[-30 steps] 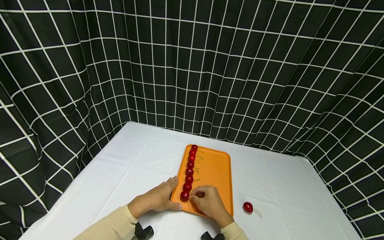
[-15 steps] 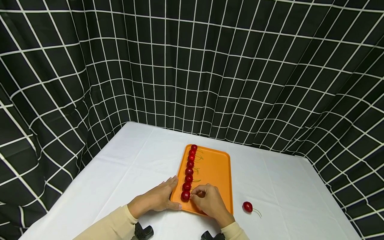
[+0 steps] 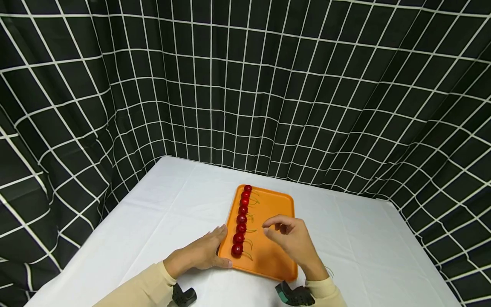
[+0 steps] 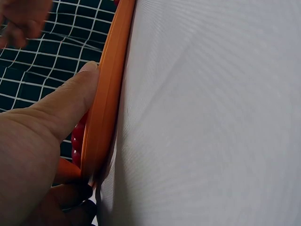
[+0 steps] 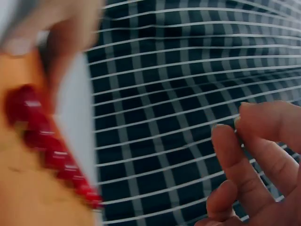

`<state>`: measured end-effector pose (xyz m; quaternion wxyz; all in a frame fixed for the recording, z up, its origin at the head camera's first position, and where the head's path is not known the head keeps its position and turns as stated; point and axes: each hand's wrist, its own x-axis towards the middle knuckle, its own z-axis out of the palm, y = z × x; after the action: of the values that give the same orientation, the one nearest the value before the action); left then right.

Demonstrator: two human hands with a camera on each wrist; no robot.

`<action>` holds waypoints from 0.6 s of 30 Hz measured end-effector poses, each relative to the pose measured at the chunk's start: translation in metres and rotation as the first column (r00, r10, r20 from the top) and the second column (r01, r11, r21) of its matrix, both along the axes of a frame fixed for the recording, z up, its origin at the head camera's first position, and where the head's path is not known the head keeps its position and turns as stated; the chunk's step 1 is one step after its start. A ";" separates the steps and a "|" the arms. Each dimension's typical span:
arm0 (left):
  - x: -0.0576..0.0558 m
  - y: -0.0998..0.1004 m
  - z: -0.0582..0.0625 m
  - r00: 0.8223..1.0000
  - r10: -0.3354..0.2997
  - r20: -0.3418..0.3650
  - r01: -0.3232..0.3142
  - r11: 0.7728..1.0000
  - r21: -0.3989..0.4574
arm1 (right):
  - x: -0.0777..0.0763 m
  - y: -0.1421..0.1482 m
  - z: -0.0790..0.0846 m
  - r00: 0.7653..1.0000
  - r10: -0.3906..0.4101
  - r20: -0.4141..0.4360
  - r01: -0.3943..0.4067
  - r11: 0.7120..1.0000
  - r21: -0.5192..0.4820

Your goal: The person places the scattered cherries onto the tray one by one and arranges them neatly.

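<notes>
Red cherries with thin green stems form a straight row point(image 3: 241, 218) down the left side of an orange tray point(image 3: 270, 256). The nearest cherry point(image 3: 237, 250) sits by the tray's front left corner. At that corner my left hand point(image 3: 201, 250) rests against the tray, fingers along the left edge and thumb at the front rim. My right hand point(image 3: 293, 238) hovers over the tray's right part, its fingers bent loosely with nothing held. Its bare fingertips show in the right wrist view. Right of the tray, only a stem point(image 3: 330, 271) shows of a loose cherry behind my right wrist.
A white cloth point(image 3: 184, 200) covers the table under the tray. Black curtains with a white grid point(image 3: 245, 85) stand around its back and sides. A dark device point(image 3: 184, 296) is strapped at each wrist.
My right hand has let go of the nearest cherry's stem and risen to the right. It now covers the loose cherry's body. My left hand keeps its place.
</notes>
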<state>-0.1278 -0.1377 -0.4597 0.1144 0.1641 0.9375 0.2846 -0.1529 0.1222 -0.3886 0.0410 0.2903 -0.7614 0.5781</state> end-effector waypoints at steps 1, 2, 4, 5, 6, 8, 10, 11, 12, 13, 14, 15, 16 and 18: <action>0.000 0.000 0.000 1.000 -0.001 -0.002 0.001 1.000 0.001 | 0.001 0.005 0.009 1.000 0.016 -0.009 -0.016 0.999 -0.036; 0.000 0.000 -0.001 1.000 -0.002 -0.003 0.002 1.000 0.000 | 0.003 0.009 0.017 1.000 0.029 -0.007 -0.029 0.997 -0.077; -0.001 0.000 -0.001 1.000 -0.005 -0.004 0.005 1.000 -0.001 | 0.006 0.019 0.032 0.999 0.045 -0.018 -0.047 0.989 -0.138; -0.001 0.000 -0.001 1.000 -0.006 -0.003 0.006 1.000 -0.001 | 0.008 0.024 0.039 0.999 0.045 -0.024 -0.048 0.986 -0.158; -0.001 0.000 -0.001 1.000 -0.008 -0.005 0.008 1.000 -0.001 | 0.010 0.029 0.046 0.998 0.043 -0.036 -0.049 0.983 -0.175; -0.001 -0.001 -0.001 1.000 -0.011 -0.005 0.011 1.000 -0.002 | 0.015 0.038 0.056 0.998 0.025 -0.057 -0.037 0.976 -0.215; -0.001 -0.001 -0.001 1.000 -0.012 -0.004 0.012 1.000 0.001 | 0.019 0.047 0.065 0.996 -0.008 -0.090 -0.014 0.971 -0.241; -0.001 -0.001 -0.001 1.000 -0.012 -0.004 0.012 1.000 0.002 | 0.021 0.051 0.068 0.994 -0.010 -0.112 -0.020 0.964 -0.265; -0.001 -0.001 -0.001 1.000 -0.012 -0.004 0.012 1.000 0.003 | 0.022 0.055 0.070 0.991 -0.018 -0.133 -0.022 0.956 -0.292; -0.001 -0.001 -0.001 1.000 -0.011 -0.004 0.011 1.000 0.003 | 0.023 0.059 0.072 0.987 -0.023 -0.161 -0.031 0.946 -0.322; -0.001 -0.001 -0.001 1.000 -0.011 -0.006 0.011 1.000 0.001 | 0.024 0.064 0.073 0.982 -0.026 -0.186 -0.041 0.937 -0.347; -0.001 -0.001 -0.001 1.000 -0.009 -0.007 0.009 1.000 0.000 | 0.024 0.068 0.073 0.978 -0.030 -0.207 -0.050 0.927 -0.371; -0.001 -0.001 -0.001 1.000 -0.008 -0.005 0.008 1.000 -0.003 | 0.023 0.073 0.072 0.972 -0.027 -0.233 -0.071 0.913 -0.402; -0.001 0.000 -0.001 1.000 -0.003 -0.001 0.003 1.000 -0.006 | 0.022 0.082 0.069 0.963 -0.023 -0.270 -0.108 0.881 -0.460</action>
<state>-0.1286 -0.1376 -0.4607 0.1148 0.1654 0.9381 0.2817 -0.1308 0.2037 -0.3196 0.1998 0.3637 -0.5791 0.7017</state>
